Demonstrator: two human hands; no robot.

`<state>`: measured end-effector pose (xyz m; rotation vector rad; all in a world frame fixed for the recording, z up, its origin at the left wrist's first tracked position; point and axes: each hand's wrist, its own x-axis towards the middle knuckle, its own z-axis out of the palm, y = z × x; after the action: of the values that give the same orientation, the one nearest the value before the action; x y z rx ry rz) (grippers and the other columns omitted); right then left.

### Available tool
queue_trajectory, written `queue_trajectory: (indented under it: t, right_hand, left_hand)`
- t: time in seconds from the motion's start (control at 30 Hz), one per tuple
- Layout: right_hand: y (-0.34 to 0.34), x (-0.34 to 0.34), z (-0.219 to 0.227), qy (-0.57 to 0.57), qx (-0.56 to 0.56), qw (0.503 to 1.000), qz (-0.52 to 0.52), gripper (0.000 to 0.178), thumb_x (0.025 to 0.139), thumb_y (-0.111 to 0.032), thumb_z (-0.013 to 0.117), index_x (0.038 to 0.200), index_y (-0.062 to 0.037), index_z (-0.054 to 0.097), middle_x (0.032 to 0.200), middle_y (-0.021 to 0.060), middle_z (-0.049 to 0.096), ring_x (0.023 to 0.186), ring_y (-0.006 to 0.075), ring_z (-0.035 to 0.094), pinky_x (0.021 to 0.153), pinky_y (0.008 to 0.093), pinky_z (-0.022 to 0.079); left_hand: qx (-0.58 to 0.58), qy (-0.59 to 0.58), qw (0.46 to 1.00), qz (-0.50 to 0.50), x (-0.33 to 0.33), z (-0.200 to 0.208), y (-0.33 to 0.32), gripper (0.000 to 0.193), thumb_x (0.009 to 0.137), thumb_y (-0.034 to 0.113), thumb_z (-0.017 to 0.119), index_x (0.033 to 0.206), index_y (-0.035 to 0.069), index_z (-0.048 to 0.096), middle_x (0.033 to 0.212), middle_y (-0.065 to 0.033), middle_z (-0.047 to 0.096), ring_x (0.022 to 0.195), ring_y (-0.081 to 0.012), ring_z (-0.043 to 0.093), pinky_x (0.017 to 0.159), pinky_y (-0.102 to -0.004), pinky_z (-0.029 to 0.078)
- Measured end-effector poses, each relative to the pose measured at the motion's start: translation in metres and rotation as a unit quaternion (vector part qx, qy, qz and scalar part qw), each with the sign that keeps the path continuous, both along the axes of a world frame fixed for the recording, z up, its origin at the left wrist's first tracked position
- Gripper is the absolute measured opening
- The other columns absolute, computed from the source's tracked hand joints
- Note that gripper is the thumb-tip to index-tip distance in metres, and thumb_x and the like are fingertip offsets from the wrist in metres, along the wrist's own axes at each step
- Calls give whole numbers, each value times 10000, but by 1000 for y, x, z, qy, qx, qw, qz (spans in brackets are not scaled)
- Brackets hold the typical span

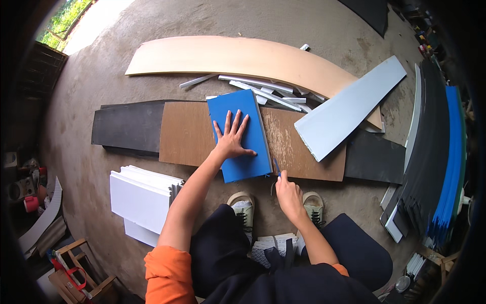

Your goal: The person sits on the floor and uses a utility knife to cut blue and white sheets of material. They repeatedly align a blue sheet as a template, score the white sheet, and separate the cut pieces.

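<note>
We see a white panel stack (139,197) left, then a brown board (185,134), our left hand (234,142) spread flat on the blue panel (250,164) lying across that board, our right hand (289,196) closed round a knife (278,171) beside the panel's near-right corner, and a pale board (352,109) overlapping the brown one.

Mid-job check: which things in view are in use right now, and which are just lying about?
In use:
blue panel, under the spread left hand
slim blue tool, held in the right hand
brown board, beneath the blue panel

Apparently just lying about:
stack of white panels
long tan board
white strips
pale grey panel, overlapping the brown board
</note>
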<state>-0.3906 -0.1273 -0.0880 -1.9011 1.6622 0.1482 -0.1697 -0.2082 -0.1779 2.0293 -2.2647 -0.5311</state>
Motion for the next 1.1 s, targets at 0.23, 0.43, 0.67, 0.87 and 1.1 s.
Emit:
queue_trajectory:
  t: [0.23,0.43,0.67,0.87,1.1]
  right_hand:
    - [-178,77,-31,-44,-123,991,4,230,907,-224,361,1000,-17,397,718,263,594,733,424,591,645,514,465]
    - [-214,115,-60,-1,-132,990,39,209,901,-206,376,981,-16,414,799,227,617,801,376,614,666,461,507]
    - [-219,115,-59,-11,-71,997,27,231,873,-164,386,1024,6,428,879,270,598,871,397,591,733,465,491]
    - [-144,59,-77,-54,32,998,-22,286,891,-241,352,1080,-32,397,898,284,585,888,437,564,766,512,451]
    - [19,-7,-35,-12,62,998,-17,199,898,-210,374,966,-23,378,707,285,576,739,477,560,661,546,442]
  left_hand:
    - [7,31,999,2,-3,13,-11,1228,442,708,647,1409,198,85,1466,-92,-4,1330,-331,-113,918,-682,-97]
    - [9,32,999,3,1,12,-7,1215,466,709,636,1408,177,82,1464,-101,1,1331,-333,-105,924,-676,-102]
    - [0,34,999,7,-1,13,-7,1205,462,701,640,1408,193,94,1466,-88,13,1334,-327,-94,929,-675,-92]
    - [1,21,1000,3,-5,8,-10,1225,442,725,631,1408,198,92,1467,-87,-6,1331,-331,-107,909,-692,-93]
    - [23,-3,1000,1,-6,14,-13,1238,458,736,627,1409,207,36,1466,-78,-39,1328,-326,-124,914,-693,-84]
